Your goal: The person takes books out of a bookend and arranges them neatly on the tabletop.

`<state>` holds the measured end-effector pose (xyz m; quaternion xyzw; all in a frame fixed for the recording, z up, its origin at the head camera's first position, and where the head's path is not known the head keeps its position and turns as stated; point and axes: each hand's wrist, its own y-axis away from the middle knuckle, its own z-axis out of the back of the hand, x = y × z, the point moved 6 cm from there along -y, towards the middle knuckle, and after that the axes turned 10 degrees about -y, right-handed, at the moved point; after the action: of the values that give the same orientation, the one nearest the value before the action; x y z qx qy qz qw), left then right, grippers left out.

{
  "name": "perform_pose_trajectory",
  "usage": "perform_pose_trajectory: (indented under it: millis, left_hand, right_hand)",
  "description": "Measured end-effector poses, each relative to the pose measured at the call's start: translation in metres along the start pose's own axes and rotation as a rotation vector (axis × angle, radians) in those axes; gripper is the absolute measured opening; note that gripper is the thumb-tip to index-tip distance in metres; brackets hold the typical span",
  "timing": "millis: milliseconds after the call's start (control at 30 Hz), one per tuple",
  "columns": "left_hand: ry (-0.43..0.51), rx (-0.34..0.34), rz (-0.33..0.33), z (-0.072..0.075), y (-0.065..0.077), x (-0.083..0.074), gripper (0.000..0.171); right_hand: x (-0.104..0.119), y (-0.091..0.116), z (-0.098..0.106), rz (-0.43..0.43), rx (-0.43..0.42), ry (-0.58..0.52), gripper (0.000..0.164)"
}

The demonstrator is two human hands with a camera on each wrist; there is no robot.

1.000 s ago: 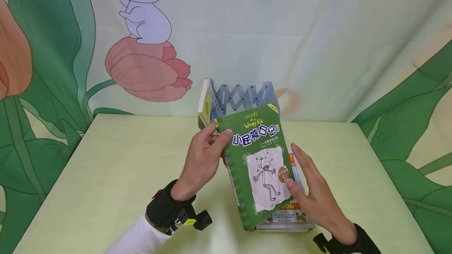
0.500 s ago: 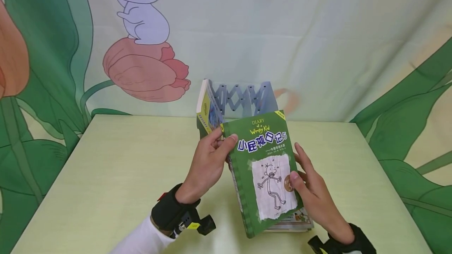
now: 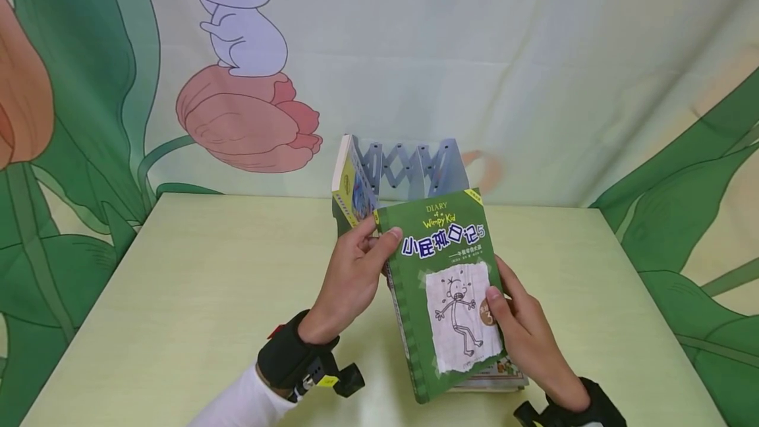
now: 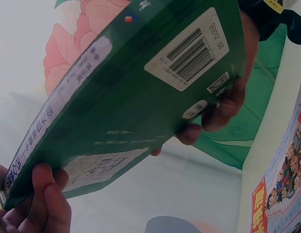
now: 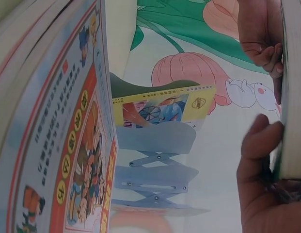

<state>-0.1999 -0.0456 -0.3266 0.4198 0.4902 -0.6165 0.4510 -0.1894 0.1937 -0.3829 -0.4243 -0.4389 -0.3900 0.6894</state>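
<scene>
Both hands hold a green paperback book [image 3: 409,321] tilted above a stack of books. Its cover shows a cartoon figure on torn white paper. The left hand [image 3: 350,275] pinches the upper part of the spine, thumb on the front cover and fingers behind. At the opposite edge, the right hand [image 3: 530,328] grips with its thumb on the cover. From below, the left wrist view shows the back cover with a barcode label [image 4: 189,51] and the fingers of both hands against it. The stack's top book [image 5: 53,136] has a colourful illustrated cover, mostly hidden from the head view.
Behind the hands stands a grey-blue expandable bookend rack [image 3: 415,167] with crossed slats. A yellow-and-white book [image 3: 350,180] leans upright at its left side. The pale yellow-green table [image 3: 196,295] ends at a printed cloth backdrop [image 3: 563,84].
The green book has shifted slightly right and toward the person. The right hand, earlier with fingers spread at the book's edge, now grips it; the left hand keeps its hold.
</scene>
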Motion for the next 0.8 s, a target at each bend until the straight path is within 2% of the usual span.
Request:
perform_pose_trajectory:
  millis: [300,633,800]
  left_hand:
    - [0.008,-0.023,0.004,-0.003,-0.001,0.003,0.027]
    - [0.002,0.000,-0.018,-0.006,-0.002,0.002,0.030]
    - [0.007,0.041,-0.057,-0.010,0.001,0.001,0.034]
  right_hand:
    - [0.001,0.003,0.001,-0.048,-0.096,-0.072,0.045]
    - [0.008,0.005,0.003,0.019,-0.195,-0.075,0.043]
    - [0.012,0.006,0.005,0.073,-0.239,-0.074,0.043]
